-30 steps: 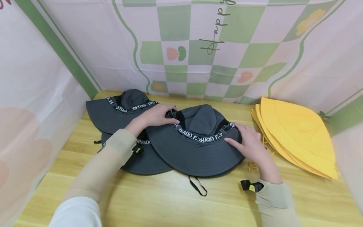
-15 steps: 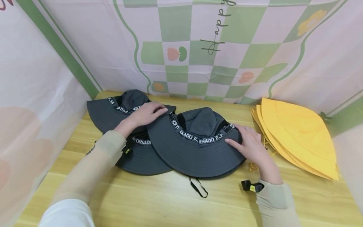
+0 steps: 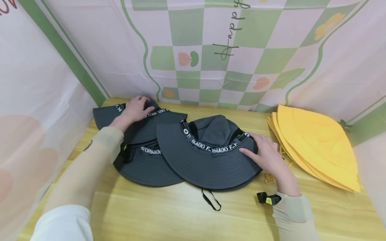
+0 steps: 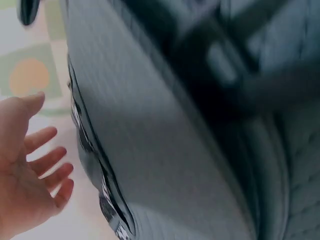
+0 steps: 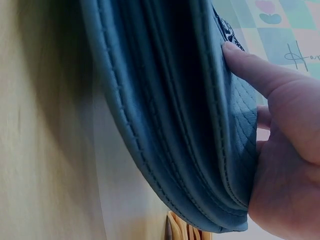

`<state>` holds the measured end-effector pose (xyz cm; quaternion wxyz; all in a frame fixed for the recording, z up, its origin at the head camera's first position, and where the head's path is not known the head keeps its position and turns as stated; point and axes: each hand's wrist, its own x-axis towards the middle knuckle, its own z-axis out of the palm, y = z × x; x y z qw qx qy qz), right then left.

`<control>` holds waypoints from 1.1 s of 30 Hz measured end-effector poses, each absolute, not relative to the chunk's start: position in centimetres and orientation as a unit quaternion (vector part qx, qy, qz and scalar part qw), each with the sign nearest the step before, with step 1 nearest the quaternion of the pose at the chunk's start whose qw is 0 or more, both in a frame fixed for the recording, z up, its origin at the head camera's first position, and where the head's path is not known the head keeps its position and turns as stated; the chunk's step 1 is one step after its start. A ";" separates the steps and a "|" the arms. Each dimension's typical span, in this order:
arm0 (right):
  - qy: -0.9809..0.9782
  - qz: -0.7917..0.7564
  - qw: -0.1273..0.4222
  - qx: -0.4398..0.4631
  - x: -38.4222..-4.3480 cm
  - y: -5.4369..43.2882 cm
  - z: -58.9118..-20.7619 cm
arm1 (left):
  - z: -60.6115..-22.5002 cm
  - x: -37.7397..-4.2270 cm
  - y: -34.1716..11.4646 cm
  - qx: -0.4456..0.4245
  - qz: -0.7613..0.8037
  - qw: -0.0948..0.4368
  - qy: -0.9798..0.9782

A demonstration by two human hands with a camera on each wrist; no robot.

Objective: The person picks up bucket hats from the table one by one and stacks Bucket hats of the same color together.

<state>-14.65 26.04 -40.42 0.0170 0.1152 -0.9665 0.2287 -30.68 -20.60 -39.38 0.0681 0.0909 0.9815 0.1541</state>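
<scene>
Dark grey sun hats with a lettered band lie overlapping on the table. My right hand [image 3: 265,150] holds the front hat [image 3: 208,167] at its right side, thumb on the brim and fingers behind it. In the right wrist view several stacked brims [image 5: 150,125] show beside the thumb. My left hand [image 3: 135,108] is over the crown of the back-left hat [image 3: 169,120], fingers loosely spread. The left wrist view shows that hand [image 4: 30,170] with fingers apart, near a grey brim [image 4: 135,115]. Another grey hat [image 3: 150,170] lies partly beneath both.
A stack of yellow hats [image 3: 316,144] lies at the right with yellow cords [image 3: 269,177] beside it. A black strap loop [image 3: 212,201] lies on the wooden table [image 3: 169,214] before the front hat. A checkered cloth [image 3: 208,60] hangs behind.
My left hand has let go of the front hat's left side and moved left and back to the rear hat's crown. My right hand stays on the front hat.
</scene>
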 end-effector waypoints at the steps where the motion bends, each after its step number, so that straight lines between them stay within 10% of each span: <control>1: -0.967 0.228 0.016 0.115 -14.7 26.0 -40.4 | -39.3 -30.9 -20.9 0.079 0.148 0.080 0.983; 11: -0.968 0.224 0.017 0.115 -14.6 26.0 -40.5 | -39.6 -31.2 -23.2 -0.005 0.125 0.168 0.978; 33: -0.967 0.222 0.038 0.120 -14.6 26.7 -40.3 | -38.6 -31.0 -24.7 0.013 0.127 0.034 0.991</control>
